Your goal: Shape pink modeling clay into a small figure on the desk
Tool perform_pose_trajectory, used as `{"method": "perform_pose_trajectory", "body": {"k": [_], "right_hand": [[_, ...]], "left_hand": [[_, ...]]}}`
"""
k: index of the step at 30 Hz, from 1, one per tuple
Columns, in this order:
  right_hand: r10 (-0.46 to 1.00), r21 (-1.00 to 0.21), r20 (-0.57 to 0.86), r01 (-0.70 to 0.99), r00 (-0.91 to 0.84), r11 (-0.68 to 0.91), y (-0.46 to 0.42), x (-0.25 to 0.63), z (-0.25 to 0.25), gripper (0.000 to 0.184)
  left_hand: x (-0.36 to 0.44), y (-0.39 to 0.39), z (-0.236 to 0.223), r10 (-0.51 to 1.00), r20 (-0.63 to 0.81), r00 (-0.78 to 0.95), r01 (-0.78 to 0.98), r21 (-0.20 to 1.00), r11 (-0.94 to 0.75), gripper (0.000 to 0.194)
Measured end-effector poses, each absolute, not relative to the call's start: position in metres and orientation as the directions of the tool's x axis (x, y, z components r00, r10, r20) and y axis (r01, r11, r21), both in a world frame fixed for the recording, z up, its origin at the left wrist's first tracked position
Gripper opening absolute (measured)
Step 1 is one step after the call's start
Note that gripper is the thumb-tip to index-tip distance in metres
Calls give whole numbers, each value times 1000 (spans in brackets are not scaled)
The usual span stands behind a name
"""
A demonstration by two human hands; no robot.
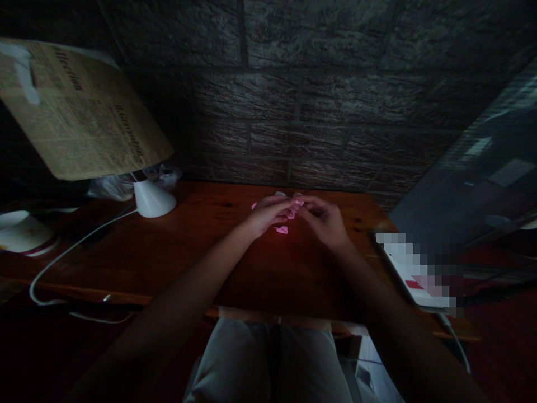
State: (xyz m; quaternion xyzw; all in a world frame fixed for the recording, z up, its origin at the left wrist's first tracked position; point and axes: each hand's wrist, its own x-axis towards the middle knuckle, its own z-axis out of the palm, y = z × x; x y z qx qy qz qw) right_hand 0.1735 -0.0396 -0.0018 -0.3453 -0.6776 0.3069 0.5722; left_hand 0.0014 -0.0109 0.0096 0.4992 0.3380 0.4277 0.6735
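My left hand and my right hand meet above the far middle of the wooden table. Between their fingertips is a small pink piece, soft-looking and crumpled; the dim light hides whether it is paper or clay. Both hands are closed around it, the right in a thumb-and-finger pinch. Just below the left fingers, a second pink scrap lies on the tabletop. More pink shows at the left hand's far side, mostly covered by that hand. A pale thing peeks out behind the left fingers.
A lamp with a newsprint shade and white base stands left, its cord trailing over the table edge. Further left is a white cup. A flat device, partly pixelated, lies right. A brick-patterned wall rises behind the wooden table.
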Motion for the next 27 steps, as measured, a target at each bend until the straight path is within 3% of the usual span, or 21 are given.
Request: {"method": "perform_pose_trajectory", "body": {"k": [14, 27], "right_hand": [[829, -815, 554, 152, -79, 559, -41, 173, -1, 14], [847, -833, 523, 153, -95, 532, -44, 171, 1, 18]], "left_hand": [[1, -10, 10, 878, -145, 455, -356, 875, 329, 12], [1, -11, 9, 869, -126, 479, -365, 872, 327, 13]]}}
